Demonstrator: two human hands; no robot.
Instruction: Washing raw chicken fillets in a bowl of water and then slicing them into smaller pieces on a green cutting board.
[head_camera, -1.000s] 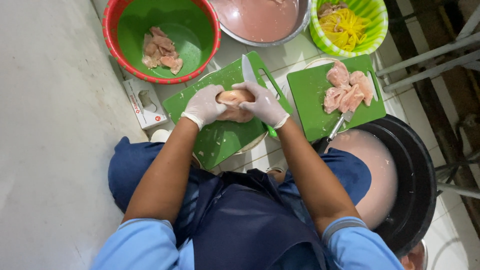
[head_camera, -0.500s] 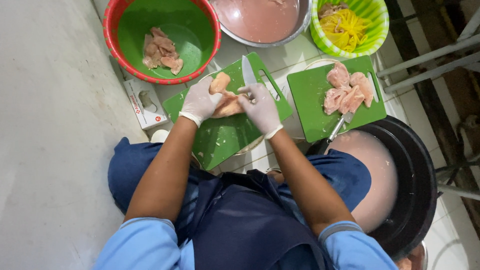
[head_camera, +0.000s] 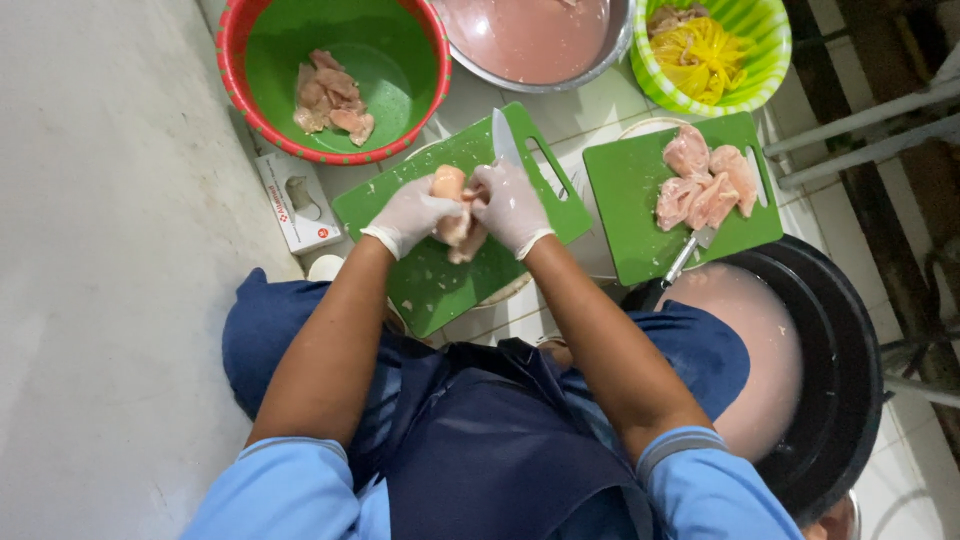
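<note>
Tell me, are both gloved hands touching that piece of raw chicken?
Touching. The head view shows the left hand and right hand wrapped around the chicken piece over the green cutting board.

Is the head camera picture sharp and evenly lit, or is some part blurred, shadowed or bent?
Head view: light is soft and even, without hard shadows; the gloved left hand and right hand on the chicken piece look slightly soft; the black tub at the right edge is dark; the wide lens bends railings near the right border; faint glare on the metal bowl.
</note>
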